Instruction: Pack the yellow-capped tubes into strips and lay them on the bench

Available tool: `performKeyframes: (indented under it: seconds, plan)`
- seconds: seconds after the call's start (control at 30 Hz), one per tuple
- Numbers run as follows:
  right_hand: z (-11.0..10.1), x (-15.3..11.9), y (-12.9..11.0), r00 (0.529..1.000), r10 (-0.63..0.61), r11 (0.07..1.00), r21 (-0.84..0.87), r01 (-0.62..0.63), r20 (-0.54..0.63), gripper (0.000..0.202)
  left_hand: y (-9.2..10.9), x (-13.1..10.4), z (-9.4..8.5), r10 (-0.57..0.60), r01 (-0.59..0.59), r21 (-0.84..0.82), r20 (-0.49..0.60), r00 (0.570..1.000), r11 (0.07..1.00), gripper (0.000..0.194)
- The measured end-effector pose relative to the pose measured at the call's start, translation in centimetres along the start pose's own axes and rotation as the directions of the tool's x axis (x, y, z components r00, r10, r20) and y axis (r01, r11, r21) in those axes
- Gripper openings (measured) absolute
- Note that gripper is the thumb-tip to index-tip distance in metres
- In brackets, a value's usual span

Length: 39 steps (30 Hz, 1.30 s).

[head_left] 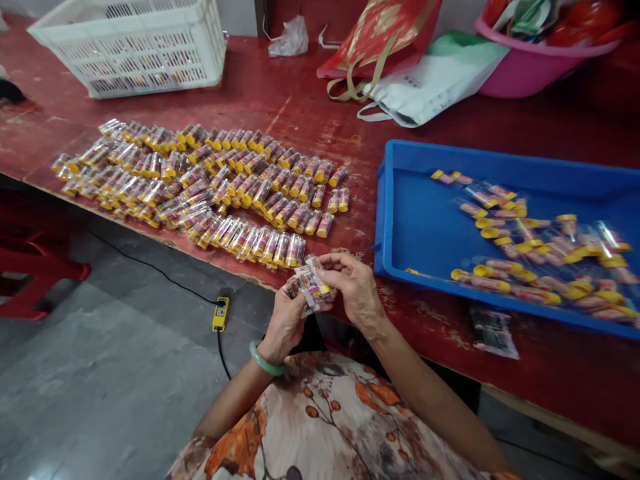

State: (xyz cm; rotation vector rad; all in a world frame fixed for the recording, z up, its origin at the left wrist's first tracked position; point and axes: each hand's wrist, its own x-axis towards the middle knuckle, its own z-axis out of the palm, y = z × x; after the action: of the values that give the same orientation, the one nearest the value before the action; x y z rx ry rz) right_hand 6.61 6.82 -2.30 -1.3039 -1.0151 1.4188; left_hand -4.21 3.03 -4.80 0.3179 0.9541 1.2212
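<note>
My left hand [289, 315], with a green bangle at the wrist, is closed round a small bunch of printed clear wrappers [306, 288] near the table's front edge. Against the bunch, the fingers of my right hand [356, 290] pinch a small yellow-ended tube [323, 288], partly hidden by the fingers. Whether that tube sits inside a wrapper, I cannot tell. Just beyond my hands, many wrapped yellow-ended tubes [250, 241] lie in rows on the red table [345, 230]. To the right, a blue tray [415, 227] holds several loose tubes with yellow ends [537, 293].
A white plastic crate [150, 50] stands at the back left. Behind the tray are a red bag [385, 33], a white bag [435, 83] and a pink basin [535, 70]. A packet of wrappers [493, 331] lies before the tray. A yellow socket [220, 314] hangs on a cable.
</note>
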Motion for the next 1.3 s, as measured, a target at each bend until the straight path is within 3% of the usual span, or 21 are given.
performKeyframes:
  seconds: [0.13,0.27,0.37,0.53,0.7,0.87,1.03,1.17,1.3]
  plan:
    - [-0.9,1.4,0.3,0.997,0.058,0.989,0.139,-0.049,-0.057,0.028,-0.2,0.3,-0.3,-0.026,0.027,-0.056,0.017,1.000,0.998,0.030]
    - [-1.0,3.8,1.3,0.982,-0.012,0.999,-0.036,0.006,-0.186,0.034,0.2,0.3,-0.5,-0.062,0.060,-0.079,-0.021,0.998,0.995,0.025]
    - [-0.2,5.9,2.3,0.971,-0.059,0.988,-0.156,0.022,-0.232,0.032,0.8,-0.2,-0.7,-0.056,0.058,-0.122,0.025,0.998,0.991,0.025]
    - [1.1,8.0,2.7,0.961,-0.157,0.940,-0.332,0.075,-0.229,0.030,2.0,-1.1,-0.6,-0.103,0.112,-0.176,0.062,0.993,0.978,0.039]
    - [-0.3,5.5,1.2,0.975,-0.168,0.927,-0.361,0.105,-0.148,0.035,1.6,-0.8,-0.3,-0.096,0.097,-0.111,0.017,0.995,0.989,0.029]
    - [-1.9,2.5,0.2,0.995,-0.055,0.975,-0.208,0.072,0.085,0.028,0.3,-0.1,-0.1,-0.124,0.128,-0.094,0.041,0.991,0.987,0.026]
    - [-2.6,2.3,0.6,0.998,-0.068,0.997,-0.049,0.067,-0.006,0.013,0.1,-0.7,0.7,-0.108,0.108,0.004,0.100,0.989,0.994,0.032]
    - [-3.6,1.5,0.1,0.994,-0.068,0.996,0.047,0.072,-0.091,0.013,0.2,-1.0,1.1,-0.121,0.123,-0.007,0.137,0.983,0.992,0.032]
    - [-4.4,-0.5,-1.3,0.993,-0.033,0.993,0.108,0.045,-0.116,0.013,0.0,-0.7,1.5,-0.133,0.138,-0.101,0.058,0.989,0.985,0.031]
